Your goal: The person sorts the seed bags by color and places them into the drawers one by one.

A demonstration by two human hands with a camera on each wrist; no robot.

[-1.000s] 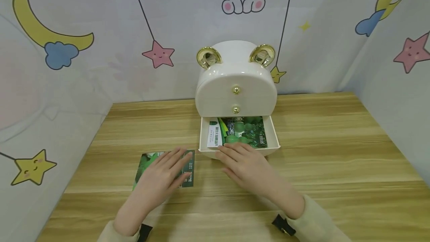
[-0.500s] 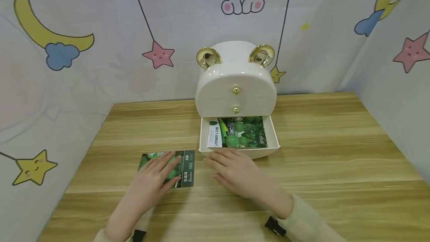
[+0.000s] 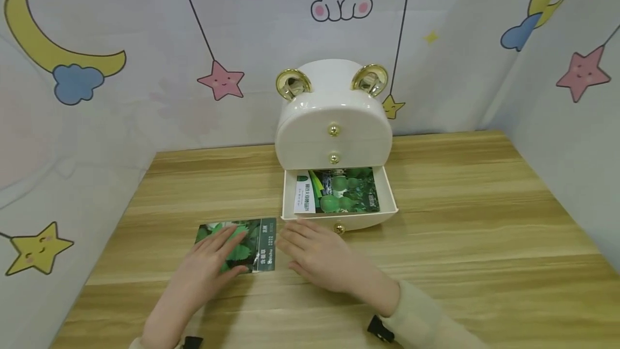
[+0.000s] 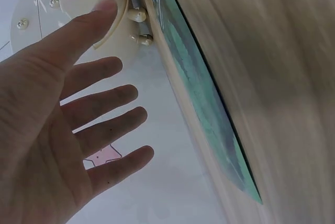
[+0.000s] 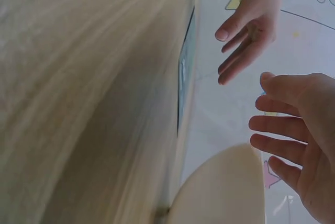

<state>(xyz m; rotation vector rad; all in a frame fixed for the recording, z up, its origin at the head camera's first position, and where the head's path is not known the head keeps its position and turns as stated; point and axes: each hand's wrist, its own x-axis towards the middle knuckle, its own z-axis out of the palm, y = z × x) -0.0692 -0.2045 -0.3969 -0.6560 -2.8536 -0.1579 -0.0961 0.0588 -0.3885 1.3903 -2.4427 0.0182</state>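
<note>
In the head view a flat green seed packet [image 3: 265, 244] with a leaf picture and a dark printed strip lies on the wooden table. My left hand [image 3: 201, 265] hovers over its left part with fingers spread; the left wrist view shows a gap between the palm and the packet. My right hand [image 3: 317, 256] hangs in the air by the near left corner of the pulled-out drawer [image 3: 390, 198], fingers straight, holding nothing. Inside the drawer lies another packet [image 3: 341, 192], printed with green gourds, with a white strip on its left.
The drawer belongs to a glossy white cabinet [image 3: 307, 141] with gold bear ears and gold knobs, standing at the back of the table [image 3: 460, 220]. A white cloth [image 3: 261, 26] printed with moons, stars and a bear hangs behind and beside it.
Both hands have drifted left and back towards me, the right one off the drawer's front edge, baring its gold knob. More of the table packet shows. The head view has shifted slightly.
</note>
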